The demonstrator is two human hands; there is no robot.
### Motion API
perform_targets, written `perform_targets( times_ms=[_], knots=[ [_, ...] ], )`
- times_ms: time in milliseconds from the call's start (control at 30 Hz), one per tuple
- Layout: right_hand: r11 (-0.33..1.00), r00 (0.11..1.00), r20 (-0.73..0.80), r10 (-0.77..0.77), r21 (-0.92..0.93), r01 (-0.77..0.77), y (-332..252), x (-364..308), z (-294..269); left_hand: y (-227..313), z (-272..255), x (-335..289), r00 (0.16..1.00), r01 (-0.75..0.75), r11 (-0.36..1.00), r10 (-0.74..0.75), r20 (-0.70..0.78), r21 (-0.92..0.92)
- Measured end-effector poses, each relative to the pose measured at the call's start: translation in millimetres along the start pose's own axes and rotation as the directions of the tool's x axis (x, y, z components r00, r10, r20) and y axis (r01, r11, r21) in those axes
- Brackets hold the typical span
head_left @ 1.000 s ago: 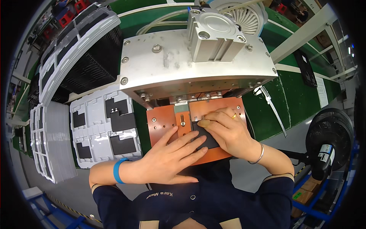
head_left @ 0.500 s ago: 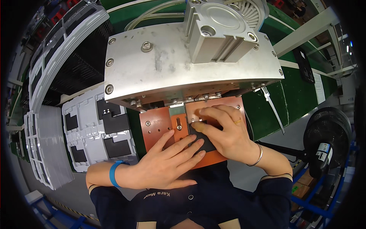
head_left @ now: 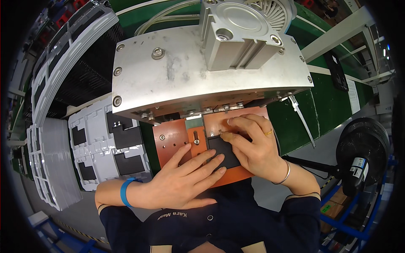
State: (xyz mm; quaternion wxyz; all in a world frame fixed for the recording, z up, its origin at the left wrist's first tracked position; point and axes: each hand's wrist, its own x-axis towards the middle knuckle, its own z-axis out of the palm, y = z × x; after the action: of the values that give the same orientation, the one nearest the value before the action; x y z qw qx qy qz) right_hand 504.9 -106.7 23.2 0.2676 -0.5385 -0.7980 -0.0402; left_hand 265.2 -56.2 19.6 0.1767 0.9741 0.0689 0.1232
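A flat black rectangular piece (head_left: 223, 152) with small metal tabs (head_left: 220, 131) at its far edge lies on the orange fixture plate (head_left: 171, 131), under the front of a metal press. My left hand (head_left: 181, 179) is spread flat, palm down. Its fingertips rest along the piece's left side and on the orange guide block (head_left: 196, 137) beside it. From the right, my right hand (head_left: 257, 147) reaches over the piece with curled fingers. Its thumb tip is at the tabs, apparently touching them, while the index tip stands a little apart above the plate.
The silver press head (head_left: 168, 76) with its cylinder block (head_left: 240, 46) overhangs the plate. White trays (head_left: 101, 143) holding black pieces stand left, beside tall tray stacks (head_left: 52, 164). A thin metal rod (head_left: 301, 120) juts out on the right. A black fan (head_left: 363, 147) stands further right.
My right thumb and index finger have shifted slightly right, exposing more of the black piece and its tabs. My left hand stays almost in place. The view has moved a little.
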Motion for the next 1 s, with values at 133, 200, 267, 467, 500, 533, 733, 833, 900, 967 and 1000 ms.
perform_targets(
  times_ms=[133, 200, 267, 467, 500, 533, 733, 833, 900, 967, 1000],
  knots=[
    [0.998, 0.999, -0.002, 0.046, -0.035, -0.046, -0.9, 1.0, 2.2, -0.2, -0.5, 0.9, 1.000, 0.000, 1.000, 0.000, 0.007, -0.003],
    [0.995, 0.995, -0.008, 0.098, -0.030, -0.098, 0.5, 3.1, 3.3, -1.1, -2.3, 1.1, 1.000, -0.001, 1.000, 0.001, 0.011, 0.004],
    [0.997, 0.997, -0.021, 0.080, 0.009, -0.080, 1.8, -6.1, -6.8, -0.5, -4.3, 1.2, 1.000, 0.001, 1.000, 0.000, 0.019, -0.008],
    [0.967, 0.981, 0.169, 0.091, 0.219, -0.128, -1.9, -25.4, -25.5, -4.2, -7.1, 3.0, 0.999, 0.029, 0.997, -0.027, 0.028, -0.067],
    [0.970, 0.981, 0.180, 0.075, 0.215, -0.113, 0.6, -26.3, -23.9, -6.4, -8.4, 3.8, 0.999, 0.030, 0.997, -0.028, 0.029, -0.075],
    [0.965, 0.981, 0.174, 0.088, 0.231, -0.128, 2.9, -22.7, -21.6, -9.9, -9.6, 5.0, 0.999, 0.044, 0.996, -0.042, 0.023, -0.080],
    [0.958, 0.989, 0.136, 0.056, 0.271, -0.091, 22.3, -1.7, -12.1, -31.4, -12.7, 12.8, 0.995, 0.095, 0.993, -0.095, 0.003, -0.063],
    [0.952, 0.990, 0.132, 0.049, 0.293, -0.086, 25.3, 1.0, -9.2, -32.5, -11.2, 12.3, 0.996, 0.093, 0.994, -0.093, 0.008, -0.062],
    [0.948, 0.990, 0.134, 0.051, 0.304, -0.090, 25.8, 1.3, -7.9, -31.4, -14.4, 13.0, 0.994, 0.105, 0.991, -0.104, 0.013, -0.079],
    [0.946, 0.989, 0.139, 0.055, 0.309, -0.096, 26.3, 1.4, -7.7, -30.9, -16.1, 13.8, 0.993, 0.115, 0.989, -0.113, 0.025, -0.088],
    [0.945, 0.988, 0.143, 0.063, 0.311, -0.105, 26.1, 1.7, -8.1, -30.9, -16.2, 14.1, 0.993, 0.120, 0.989, -0.117, 0.033, -0.087]
  ],
)
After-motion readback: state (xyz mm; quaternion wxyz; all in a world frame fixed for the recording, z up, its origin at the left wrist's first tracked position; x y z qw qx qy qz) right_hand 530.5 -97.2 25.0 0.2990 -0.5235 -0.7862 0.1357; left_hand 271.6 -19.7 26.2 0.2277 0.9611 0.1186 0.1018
